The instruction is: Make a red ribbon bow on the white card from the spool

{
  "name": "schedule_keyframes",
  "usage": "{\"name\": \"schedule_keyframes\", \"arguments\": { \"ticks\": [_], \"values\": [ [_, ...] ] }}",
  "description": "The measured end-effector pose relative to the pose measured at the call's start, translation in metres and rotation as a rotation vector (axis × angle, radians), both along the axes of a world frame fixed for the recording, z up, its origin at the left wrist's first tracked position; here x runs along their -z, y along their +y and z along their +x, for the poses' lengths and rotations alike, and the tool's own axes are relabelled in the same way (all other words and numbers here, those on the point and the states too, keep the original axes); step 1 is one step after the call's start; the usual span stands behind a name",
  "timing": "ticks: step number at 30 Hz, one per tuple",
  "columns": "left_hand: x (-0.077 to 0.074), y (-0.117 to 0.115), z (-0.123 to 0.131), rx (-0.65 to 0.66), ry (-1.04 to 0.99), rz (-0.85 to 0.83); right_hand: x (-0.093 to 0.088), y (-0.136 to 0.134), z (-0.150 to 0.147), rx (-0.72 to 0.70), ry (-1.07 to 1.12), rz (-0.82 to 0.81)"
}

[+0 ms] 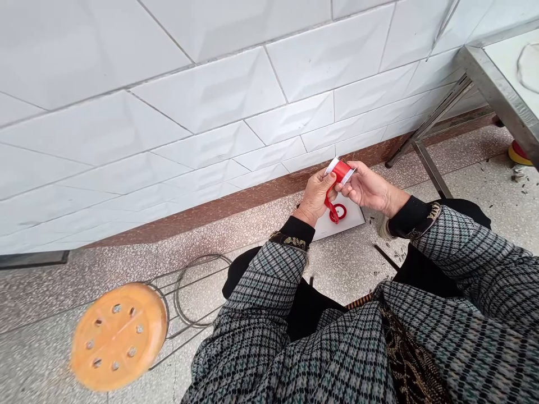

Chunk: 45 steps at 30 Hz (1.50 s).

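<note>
Thumb and fingers of the left hand (314,196) pinch one end of a small white cylindrical spool (332,166) wound with glossy red ribbon (343,168), the right hand (370,188) holding the other, with a red strip (330,205) trailing below. Beneath, a thin red ring (344,213) lies on a flat white panel (353,220) on the speckled floor (337,261). Farther out, a round orange stool seat (115,336) is at left, a grey metal-framed table (497,87) at right.

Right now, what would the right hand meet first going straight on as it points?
The right hand would meet the red ribbon spool, apparently already touching it; beyond, probably the left hand, though depth is unclear.
</note>
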State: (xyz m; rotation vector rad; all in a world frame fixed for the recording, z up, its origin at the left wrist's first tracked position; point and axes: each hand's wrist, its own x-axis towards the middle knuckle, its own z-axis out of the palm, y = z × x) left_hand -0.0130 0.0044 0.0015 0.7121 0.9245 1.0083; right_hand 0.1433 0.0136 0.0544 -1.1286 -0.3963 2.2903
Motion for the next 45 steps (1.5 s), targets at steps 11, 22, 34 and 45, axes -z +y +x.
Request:
{"name": "schedule_keyframes", "arguments": {
  "ticks": [11, 22, 34, 45],
  "values": [
    [-0.008, -0.003, 0.01, -0.065, 0.066, 0.011, 0.005, -0.003, -0.011, 0.266, -0.437, 0.416],
    [-0.009, -0.003, -0.003, 0.006, 0.287, 0.153, 0.011, 0.01, 0.003, 0.278, -0.251, 0.197],
    [-0.002, 0.001, -0.007, 0.04, 0.054, 0.038, 0.001, 0.008, 0.003, 0.097, 0.022, -0.036],
    [-0.003, -0.002, -0.004, 0.058, -0.073, -0.01, 0.003, 0.003, 0.003, 0.027, -0.114, 0.103]
  ]
}}
